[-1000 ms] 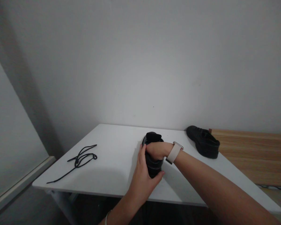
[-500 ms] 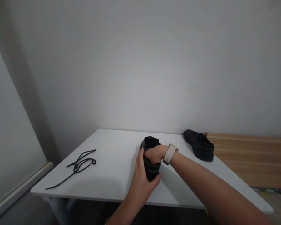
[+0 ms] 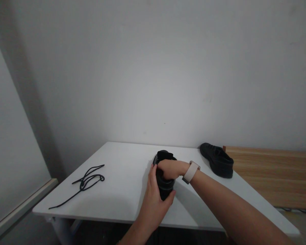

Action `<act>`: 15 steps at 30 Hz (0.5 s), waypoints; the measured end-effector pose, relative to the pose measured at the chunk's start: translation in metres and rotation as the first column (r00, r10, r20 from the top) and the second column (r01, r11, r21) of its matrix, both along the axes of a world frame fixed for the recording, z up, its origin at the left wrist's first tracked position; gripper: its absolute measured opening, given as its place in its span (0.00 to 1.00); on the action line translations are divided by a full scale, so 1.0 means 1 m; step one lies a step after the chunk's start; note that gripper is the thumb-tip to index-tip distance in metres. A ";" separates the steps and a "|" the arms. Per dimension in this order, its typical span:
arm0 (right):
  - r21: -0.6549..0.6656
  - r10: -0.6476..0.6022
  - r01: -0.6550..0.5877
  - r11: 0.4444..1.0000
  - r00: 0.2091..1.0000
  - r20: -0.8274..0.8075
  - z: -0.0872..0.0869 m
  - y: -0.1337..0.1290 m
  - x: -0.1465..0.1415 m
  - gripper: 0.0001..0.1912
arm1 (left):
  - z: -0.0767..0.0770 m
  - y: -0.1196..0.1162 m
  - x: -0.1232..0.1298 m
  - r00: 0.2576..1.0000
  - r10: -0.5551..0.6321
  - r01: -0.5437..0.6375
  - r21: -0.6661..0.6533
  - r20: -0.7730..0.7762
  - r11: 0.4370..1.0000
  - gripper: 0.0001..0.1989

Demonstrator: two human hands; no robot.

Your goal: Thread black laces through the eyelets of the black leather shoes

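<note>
A black shoe (image 3: 166, 185) is on the white table in front of me, its toe toward the wall and its heel toward me. My left hand (image 3: 155, 200) is closed round its left side and heel, the thumb at the back. My right hand (image 3: 169, 168), with a pale watch band on the wrist, reaches into the shoe's opening from the right. Its fingers are curled downward, and the tips are hidden inside, so what they grip cannot be seen. The shoe's black tongue (image 3: 164, 155) stands up just beyond this hand.
A loose black shoelace (image 3: 88, 182) lies looped on the left of the white table (image 3: 122, 190). The second black shoe (image 3: 216, 160) stands at the table's right rear edge. Beside it is a wood-grain panel (image 3: 267, 173). A grey wall (image 3: 153, 85) rises behind the table.
My right hand and wrist have shifted slightly right, with more of the hand showing above the shoe's opening. My left hand keeps its hold on the shoe.
</note>
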State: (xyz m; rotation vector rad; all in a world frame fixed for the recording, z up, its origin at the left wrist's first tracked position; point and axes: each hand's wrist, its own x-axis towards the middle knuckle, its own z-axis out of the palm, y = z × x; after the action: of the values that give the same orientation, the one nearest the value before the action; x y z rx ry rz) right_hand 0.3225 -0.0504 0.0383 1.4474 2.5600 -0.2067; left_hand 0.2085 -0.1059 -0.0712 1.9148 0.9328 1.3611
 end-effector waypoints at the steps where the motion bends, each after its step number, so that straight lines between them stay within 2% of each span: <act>1: 0.019 -0.007 0.007 1.000 1.000 -0.009 0.002 -0.003 0.002 0.10 | 0.000 0.000 0.000 1.000 0.000 0.000 0.001 0.002 1.000 0.43; 4: 0.134 -0.045 0.061 0.989 0.992 -0.119 0.007 -0.010 0.008 0.12 | -0.001 0.001 0.000 1.000 0.002 -0.002 -0.009 0.016 1.000 0.42; 8: 0.263 -0.070 0.165 0.950 0.938 -0.338 0.015 -0.021 0.010 0.11 | 0.000 0.000 0.000 1.000 0.008 -0.007 -0.033 0.013 0.999 0.42; 15: 0.265 0.120 0.043 0.963 0.814 -0.568 0.035 -0.064 -0.002 0.10 | 0.005 -0.003 -0.003 0.998 0.006 -0.005 -0.014 0.055 1.000 0.47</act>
State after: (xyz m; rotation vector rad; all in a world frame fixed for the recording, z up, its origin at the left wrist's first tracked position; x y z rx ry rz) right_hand 0.3204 -0.1141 0.0730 1.6197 3.2152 -0.3597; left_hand 0.2057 -0.1085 -0.0667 1.8563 0.9191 1.4006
